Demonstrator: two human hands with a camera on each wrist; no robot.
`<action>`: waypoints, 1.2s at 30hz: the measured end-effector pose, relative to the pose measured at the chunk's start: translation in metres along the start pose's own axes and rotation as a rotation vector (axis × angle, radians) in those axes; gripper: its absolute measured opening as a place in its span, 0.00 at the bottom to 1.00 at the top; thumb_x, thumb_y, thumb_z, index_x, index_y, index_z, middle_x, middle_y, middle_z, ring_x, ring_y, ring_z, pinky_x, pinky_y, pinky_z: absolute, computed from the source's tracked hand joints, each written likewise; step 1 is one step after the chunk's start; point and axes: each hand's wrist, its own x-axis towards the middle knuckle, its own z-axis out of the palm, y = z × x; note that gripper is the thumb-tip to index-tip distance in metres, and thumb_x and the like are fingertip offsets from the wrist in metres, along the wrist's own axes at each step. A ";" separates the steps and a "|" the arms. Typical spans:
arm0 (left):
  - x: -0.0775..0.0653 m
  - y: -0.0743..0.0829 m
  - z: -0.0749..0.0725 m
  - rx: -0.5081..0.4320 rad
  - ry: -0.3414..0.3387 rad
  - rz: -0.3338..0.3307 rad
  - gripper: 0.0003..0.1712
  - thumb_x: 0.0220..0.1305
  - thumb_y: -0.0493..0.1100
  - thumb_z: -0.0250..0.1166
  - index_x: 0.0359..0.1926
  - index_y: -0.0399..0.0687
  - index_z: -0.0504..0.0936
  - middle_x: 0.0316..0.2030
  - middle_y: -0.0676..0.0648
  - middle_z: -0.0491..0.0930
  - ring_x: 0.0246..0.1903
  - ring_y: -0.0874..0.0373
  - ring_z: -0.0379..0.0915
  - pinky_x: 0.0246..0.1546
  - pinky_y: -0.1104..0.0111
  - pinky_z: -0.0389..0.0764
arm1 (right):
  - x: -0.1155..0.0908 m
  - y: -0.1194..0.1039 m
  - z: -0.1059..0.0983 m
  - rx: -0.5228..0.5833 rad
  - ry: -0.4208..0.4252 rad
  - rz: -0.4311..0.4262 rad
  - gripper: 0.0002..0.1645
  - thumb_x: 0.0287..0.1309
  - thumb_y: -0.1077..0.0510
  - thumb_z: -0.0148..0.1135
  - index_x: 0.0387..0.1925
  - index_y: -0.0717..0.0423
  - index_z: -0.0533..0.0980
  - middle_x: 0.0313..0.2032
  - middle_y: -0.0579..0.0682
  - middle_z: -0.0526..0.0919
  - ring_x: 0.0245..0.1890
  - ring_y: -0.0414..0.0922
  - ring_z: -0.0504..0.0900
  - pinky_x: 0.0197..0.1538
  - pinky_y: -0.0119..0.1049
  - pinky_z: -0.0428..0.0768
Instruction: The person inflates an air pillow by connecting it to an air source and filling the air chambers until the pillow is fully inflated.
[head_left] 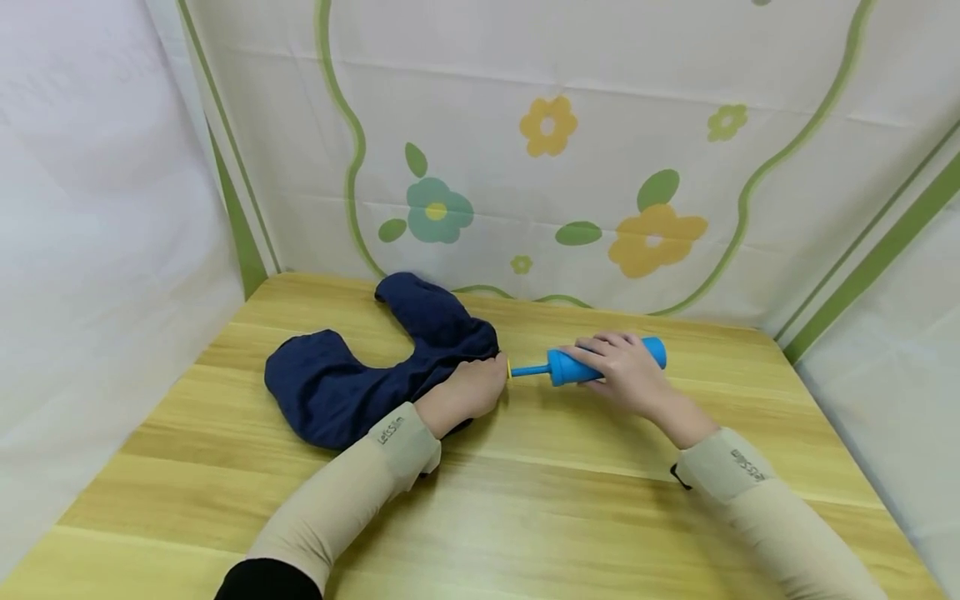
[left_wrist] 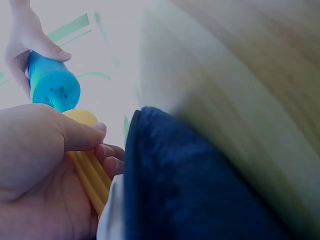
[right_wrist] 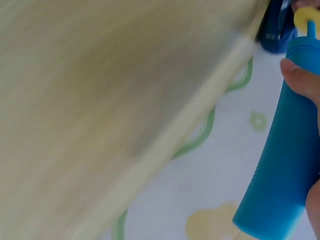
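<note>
A blue hand pump (head_left: 567, 369) lies across the space between both hands, its thin rod drawn partly out of the barrel. My right hand (head_left: 622, 371) grips the barrel, fingers over the top. My left hand (head_left: 474, 385) holds the ridged yellow handle (left_wrist: 90, 175) at the rod's end; in the head view only a sliver of yellow shows past the fist. Right beside that hand is a U-shaped navy neck pillow (head_left: 322, 400), its fabric wrinkled, the curve toward the pump. A white piece (left_wrist: 111, 215) shows between handle and navy fabric in the left wrist view.
The wood-grain table (head_left: 525, 517) ends at the back against a white curtain (head_left: 487, 83) printed with flowers and green lines. More white cloth (head_left: 90, 250) hangs at the left and right sides.
</note>
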 end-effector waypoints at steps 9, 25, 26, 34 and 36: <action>-0.005 0.000 0.003 -0.054 -0.013 -0.019 0.20 0.82 0.38 0.49 0.68 0.36 0.67 0.52 0.41 0.81 0.44 0.47 0.80 0.50 0.56 0.78 | -0.026 0.029 -0.017 -0.021 0.057 0.004 0.44 0.32 0.64 0.88 0.58 0.53 0.83 0.49 0.58 0.86 0.50 0.63 0.81 0.49 0.63 0.75; -0.002 -0.003 0.006 0.008 0.041 0.025 0.23 0.79 0.37 0.54 0.68 0.30 0.66 0.46 0.39 0.82 0.36 0.49 0.82 0.40 0.60 0.81 | 0.018 -0.004 0.004 -0.012 -0.016 -0.028 0.39 0.40 0.59 0.87 0.59 0.52 0.83 0.49 0.54 0.86 0.51 0.58 0.81 0.52 0.61 0.75; -0.001 -0.003 0.005 0.008 0.041 0.021 0.22 0.79 0.37 0.54 0.68 0.31 0.67 0.45 0.39 0.82 0.35 0.49 0.81 0.39 0.60 0.81 | 0.021 -0.008 0.006 -0.014 -0.022 -0.030 0.39 0.41 0.58 0.87 0.59 0.51 0.83 0.49 0.54 0.87 0.50 0.58 0.81 0.52 0.61 0.76; -0.001 0.001 0.004 0.071 -0.015 0.014 0.29 0.80 0.38 0.53 0.75 0.32 0.60 0.53 0.39 0.82 0.42 0.49 0.83 0.50 0.57 0.80 | 0.035 -0.040 0.020 0.030 -0.088 0.026 0.37 0.43 0.55 0.86 0.59 0.54 0.83 0.50 0.55 0.86 0.49 0.57 0.81 0.51 0.59 0.77; 0.000 0.001 0.005 0.094 -0.029 0.008 0.31 0.81 0.40 0.53 0.77 0.33 0.58 0.57 0.39 0.81 0.47 0.48 0.82 0.53 0.56 0.79 | 0.036 -0.045 0.020 0.059 -0.118 0.054 0.37 0.45 0.55 0.85 0.60 0.54 0.82 0.51 0.56 0.86 0.50 0.57 0.80 0.51 0.60 0.77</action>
